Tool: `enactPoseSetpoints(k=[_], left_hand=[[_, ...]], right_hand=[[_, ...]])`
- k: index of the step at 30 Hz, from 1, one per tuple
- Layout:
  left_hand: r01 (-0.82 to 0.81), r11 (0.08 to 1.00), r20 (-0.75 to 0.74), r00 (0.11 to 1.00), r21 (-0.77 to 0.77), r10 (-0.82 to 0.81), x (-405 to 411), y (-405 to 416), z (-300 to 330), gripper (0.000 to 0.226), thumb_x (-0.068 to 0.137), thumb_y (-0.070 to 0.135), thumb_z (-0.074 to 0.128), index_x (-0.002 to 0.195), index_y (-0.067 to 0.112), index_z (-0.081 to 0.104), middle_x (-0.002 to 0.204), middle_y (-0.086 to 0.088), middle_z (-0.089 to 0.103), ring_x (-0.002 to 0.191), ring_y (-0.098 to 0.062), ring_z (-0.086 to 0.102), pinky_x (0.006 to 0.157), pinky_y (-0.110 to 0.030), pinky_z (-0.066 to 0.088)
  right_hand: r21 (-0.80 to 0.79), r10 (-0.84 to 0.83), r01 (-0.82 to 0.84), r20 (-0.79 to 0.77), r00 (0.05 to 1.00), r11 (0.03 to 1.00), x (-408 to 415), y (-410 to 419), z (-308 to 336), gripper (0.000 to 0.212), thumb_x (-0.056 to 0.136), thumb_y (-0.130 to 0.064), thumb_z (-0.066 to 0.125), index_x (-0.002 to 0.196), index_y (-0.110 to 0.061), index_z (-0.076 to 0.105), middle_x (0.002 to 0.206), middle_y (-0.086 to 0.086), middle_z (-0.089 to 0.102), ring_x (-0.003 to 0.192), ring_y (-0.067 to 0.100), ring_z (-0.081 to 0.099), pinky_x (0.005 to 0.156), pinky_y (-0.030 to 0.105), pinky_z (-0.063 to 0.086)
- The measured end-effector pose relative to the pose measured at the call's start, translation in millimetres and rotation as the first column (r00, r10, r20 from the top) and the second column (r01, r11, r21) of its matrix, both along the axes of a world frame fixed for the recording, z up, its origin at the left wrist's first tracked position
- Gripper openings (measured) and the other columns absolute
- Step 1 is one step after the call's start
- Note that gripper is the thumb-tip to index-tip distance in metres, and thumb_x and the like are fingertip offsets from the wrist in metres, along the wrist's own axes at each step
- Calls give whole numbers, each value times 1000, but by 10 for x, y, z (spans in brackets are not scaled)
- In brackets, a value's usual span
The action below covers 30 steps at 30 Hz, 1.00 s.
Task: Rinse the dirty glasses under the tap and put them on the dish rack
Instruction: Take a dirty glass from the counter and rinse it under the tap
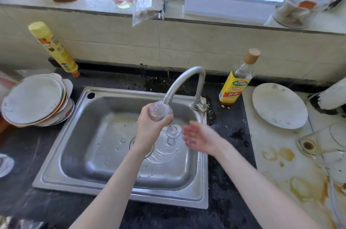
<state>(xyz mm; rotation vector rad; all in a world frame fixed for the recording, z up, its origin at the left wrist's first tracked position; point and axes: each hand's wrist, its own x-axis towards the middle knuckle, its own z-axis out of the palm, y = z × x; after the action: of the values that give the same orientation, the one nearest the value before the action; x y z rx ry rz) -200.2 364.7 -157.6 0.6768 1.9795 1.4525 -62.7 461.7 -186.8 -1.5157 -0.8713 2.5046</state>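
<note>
Head view showed us holding one stemmed glass (161, 114) directly under the spout of the tap (184, 80), above the middle of the sink (78, 135). Our left hand (149, 127) gripped the bowl of the glass, fingers and thumb curled round it. The bowl sat uppermost, mouth turned to the spout and full of bubbling water. The long axis ran down and toward the right, so the stem and foot (173, 131) projected below the grip.

Our right hand (198, 139) held nothing. Its fingers were extended and loosely spread, and it was blurred. It lay just beside the foot, on the right; we could not tell whether it touched the glass. We judged it the nearer hand for taking the stem or for reaching the tap handle at the sink's back right corner.

Water rippled round the drain. A stack of plates (35, 99) stood at the counter's left edge. An oil bottle (236, 82) stood behind the sink's right corner, near the tap base. A single plate (280, 105) lay on the right counter. We could not identify a dish rack with certainty; a blurred clear object (329, 140) occupied the right edge. We judged the tap neck and the oil bottle the likeliest obstacles to a rightward transfer.
</note>
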Motion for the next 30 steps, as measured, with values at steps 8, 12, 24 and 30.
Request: enactPoseSetpoints(k=[8, 12, 24, 30], left_hand=[[-96, 995, 229, 970, 27, 87, 123, -120, -107, 71, 55, 34, 83, 118, 19, 54, 111, 1, 63, 101, -11, 62, 80, -19, 46], [-62, 998, 303, 951, 2, 59, 130, -188, -158, 58, 69, 23, 81, 119, 15, 54, 115, -3, 63, 107, -15, 61, 87, -25, 49], [301, 945, 262, 930, -131, -259, 21, -393, -263, 54, 76, 4, 74, 116, 21, 42, 112, 1, 54, 87, -14, 60, 85, -36, 54], [318, 910, -96, 930, -266, -354, 32, -517, -486, 65, 73, 25, 79, 127, 16, 45, 116, 9, 50, 110, -8, 48, 88, -18, 35]], right_hand=[[-313, -438, 400, -61, 897, 861, -435, -432, -59, 34, 97, -32, 49, 85, -1, 58, 78, 7, 57, 63, 15, 51, 54, 21, 42], [-329, -536, 482, -92, 840, 812, -453, -380, -10, 25, 96, -24, 52, 80, -7, 58, 84, 5, 62, 78, 18, 56, 71, 25, 48], [543, -165, 195, -103, 981, 817, -233, -251, 295, 15, 95, -17, 54, 91, -9, 67, 82, 4, 68, 74, 11, 68, 73, 22, 57], [743, -60, 18, 30, 998, 669, -265, -459, 232, 17, 87, -30, 66, 80, -16, 72, 80, 6, 71, 92, 33, 67, 92, 47, 51]])
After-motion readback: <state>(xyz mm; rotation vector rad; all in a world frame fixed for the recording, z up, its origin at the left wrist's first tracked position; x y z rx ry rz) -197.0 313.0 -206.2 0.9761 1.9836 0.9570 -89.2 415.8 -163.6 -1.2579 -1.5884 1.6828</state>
